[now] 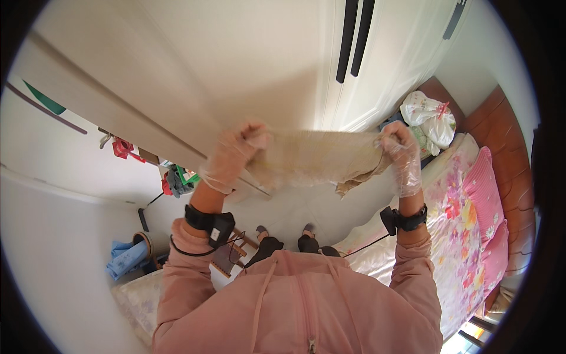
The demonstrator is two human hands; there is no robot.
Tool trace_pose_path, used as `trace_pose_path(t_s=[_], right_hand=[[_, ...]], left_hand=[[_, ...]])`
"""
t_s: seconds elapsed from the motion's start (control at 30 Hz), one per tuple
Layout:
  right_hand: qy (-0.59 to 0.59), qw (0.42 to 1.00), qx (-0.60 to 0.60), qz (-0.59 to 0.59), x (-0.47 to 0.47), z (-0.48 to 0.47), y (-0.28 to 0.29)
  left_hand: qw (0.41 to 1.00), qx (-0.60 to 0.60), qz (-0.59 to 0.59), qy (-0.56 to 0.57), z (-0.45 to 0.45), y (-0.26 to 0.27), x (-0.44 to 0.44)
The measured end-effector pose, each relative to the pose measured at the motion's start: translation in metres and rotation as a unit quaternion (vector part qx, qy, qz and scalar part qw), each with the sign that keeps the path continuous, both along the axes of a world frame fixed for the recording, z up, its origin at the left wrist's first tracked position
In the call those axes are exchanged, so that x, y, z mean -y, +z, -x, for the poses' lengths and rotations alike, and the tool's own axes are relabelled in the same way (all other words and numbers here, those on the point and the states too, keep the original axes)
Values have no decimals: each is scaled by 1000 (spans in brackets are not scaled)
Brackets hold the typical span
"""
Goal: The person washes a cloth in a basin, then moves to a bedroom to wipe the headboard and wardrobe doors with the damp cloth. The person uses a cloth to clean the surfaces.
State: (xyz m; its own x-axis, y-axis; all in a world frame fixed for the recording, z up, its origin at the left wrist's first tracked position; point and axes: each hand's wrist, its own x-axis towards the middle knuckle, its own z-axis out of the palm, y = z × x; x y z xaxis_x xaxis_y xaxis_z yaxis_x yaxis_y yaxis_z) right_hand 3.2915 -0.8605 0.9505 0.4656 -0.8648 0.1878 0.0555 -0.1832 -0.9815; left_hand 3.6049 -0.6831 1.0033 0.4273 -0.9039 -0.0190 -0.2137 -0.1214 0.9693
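Note:
A beige cloth (320, 155) is stretched out in the air between my two hands, in front of a white wardrobe door (256, 57). At its left end my left hand (236, 152), in a clear plastic glove, grips a corner and looks slightly blurred. My right hand (402, 150), gloved the same way, pinches the other upper corner. Below the right part, the lower edge of the cloth hangs folded. Each wrist carries a black strapped device with a cable.
On the right stands a bed with a floral sheet (455, 212), pink pillows (486, 208) and a brown headboard (499, 132). A tied white plastic bag (429, 115) lies beyond it. At the lower left are a small wooden stool (230, 256) and a bin (154, 243) beside blue fabric (128, 259).

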Motion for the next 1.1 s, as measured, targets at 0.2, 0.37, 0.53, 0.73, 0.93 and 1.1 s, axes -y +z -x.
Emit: trace_pose_path(t_s=[0.2,0.37,0.53,0.73,0.93,1.1], right_hand=[[14,923,302,-237,-20,-49,-34],[139,926,37,-349,-84,-55,-140],[128,890,-92,-427,-89,-47,-198],[88,900,153,-399,-79,3,-117],[90,929,97,-344,-114,6,-150],[94,915,-32,-392,-176,14,-156]], left_hand=[[905,-396,92,-128,-11,0,12],[919,-242,-259,-174,-4,-127,-35],[880,-292,-290,-237,19,-173,-59],[908,-329,-159,-203,6,-94,-59],[910,-220,-278,-213,-10,-120,-30],[839,-341,-330,-268,-8,-184,-37]])
